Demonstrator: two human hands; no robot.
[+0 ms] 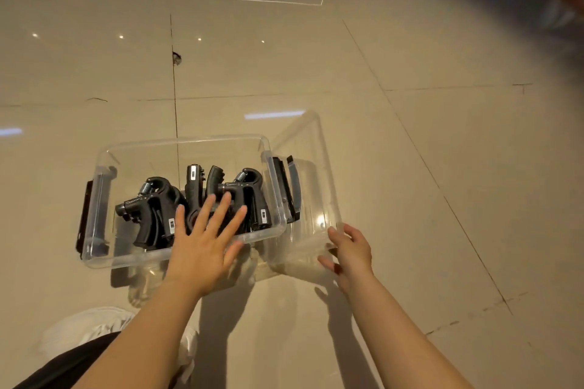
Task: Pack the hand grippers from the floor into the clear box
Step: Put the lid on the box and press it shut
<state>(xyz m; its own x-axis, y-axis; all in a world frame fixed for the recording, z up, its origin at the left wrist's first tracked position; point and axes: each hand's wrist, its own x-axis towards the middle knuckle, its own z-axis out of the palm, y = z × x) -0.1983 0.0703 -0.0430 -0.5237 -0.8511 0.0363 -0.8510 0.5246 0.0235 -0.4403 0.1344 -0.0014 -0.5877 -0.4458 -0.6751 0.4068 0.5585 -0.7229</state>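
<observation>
**Grippers boxed, lid in hand**

The clear box [186,148] sits on the tiled floor [284,57] in the lower middle of the frame, and the hand grippers [151,205] are inside it: a cluster of black ones bunched along the near side, some upright, some leaning on each other (how many in all I cannot count, since they overlap and a hand covers part of the pile). No gripper shows on the floor anywhere in view, so the packing itself looks done, as far as this angle reaches.

The left hand [202,240] is over the near rim of the box with its fingers straight and spread, gripping nothing; whether the palm touches the grippers or only hovers above them cannot be told from here. The right hand [347,249], at lower right of centre, has its fingers curled round the near edge of the clear lid [303,174], which stands tilted just beside the right end of the box, against its black latch [284,186]. A matching latch shows at the left end.

What seems left is closing up: bringing the lid over the box and fastening both latches, if the task is taken to include that.

A white shoe [82,328] sits at the lower left.
</observation>
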